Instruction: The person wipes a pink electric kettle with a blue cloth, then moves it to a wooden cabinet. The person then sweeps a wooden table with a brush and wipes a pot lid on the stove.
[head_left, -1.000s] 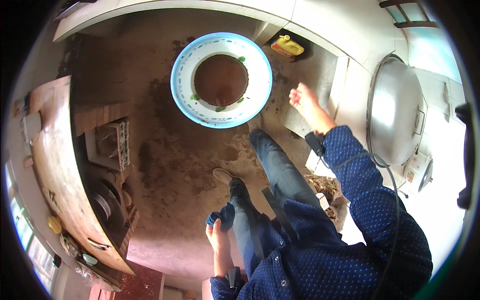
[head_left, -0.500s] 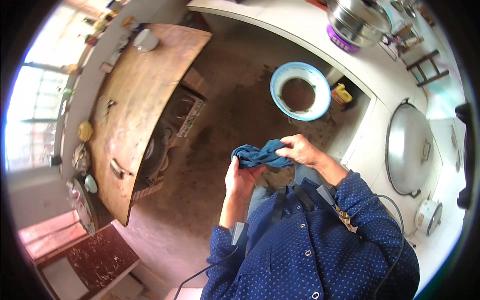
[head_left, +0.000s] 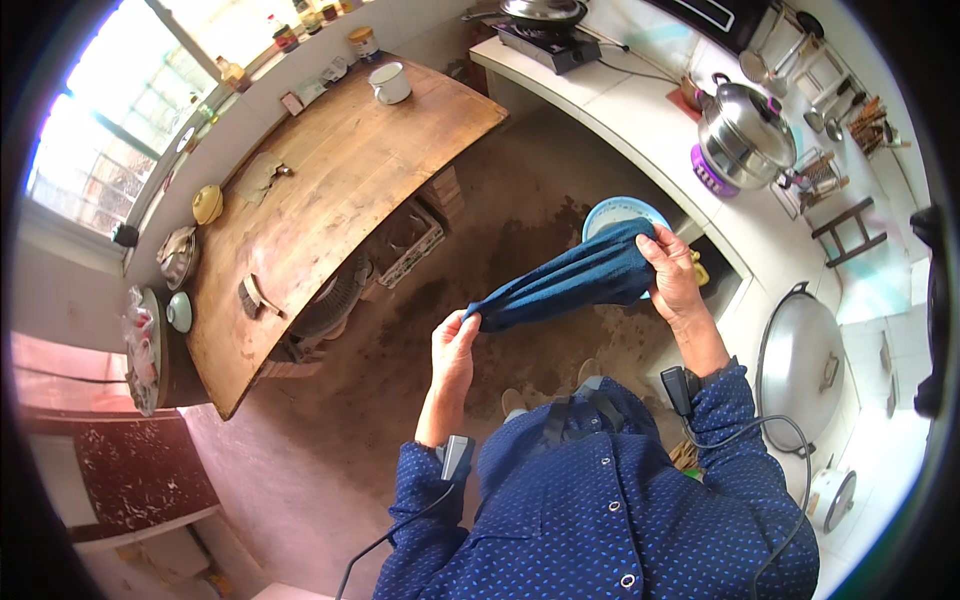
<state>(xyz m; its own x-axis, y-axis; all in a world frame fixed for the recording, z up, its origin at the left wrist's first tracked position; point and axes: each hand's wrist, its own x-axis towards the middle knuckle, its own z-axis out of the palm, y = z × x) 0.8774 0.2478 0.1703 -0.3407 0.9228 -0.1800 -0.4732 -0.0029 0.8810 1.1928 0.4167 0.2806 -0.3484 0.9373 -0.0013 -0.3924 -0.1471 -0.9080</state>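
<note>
A dark blue cloth [head_left: 570,283] is stretched between my two hands, in front of my body and above the floor. My left hand [head_left: 453,350] pinches its narrow, gathered end between thumb and fingers. At the wider end, my right hand [head_left: 672,272] grips a corner, fingers closed on it. The cloth hangs slack along its lower edge near the right hand. Behind it stands a basin [head_left: 625,212] with a light blue rim, largely covered by the cloth and my right hand.
To the left is a wooden table [head_left: 330,220] with a white mug [head_left: 390,83] and a brush [head_left: 258,295] on it. A tiled counter [head_left: 625,125] runs along the right, bearing a steel pot [head_left: 745,140] and a large lid [head_left: 803,365]. Cables hang from both wrists.
The bunched, twisted cloth has been pulled out lengthwise. My hands have moved apart, the right one farther right and up. The view has shifted, and the basin is now mostly hidden.
</note>
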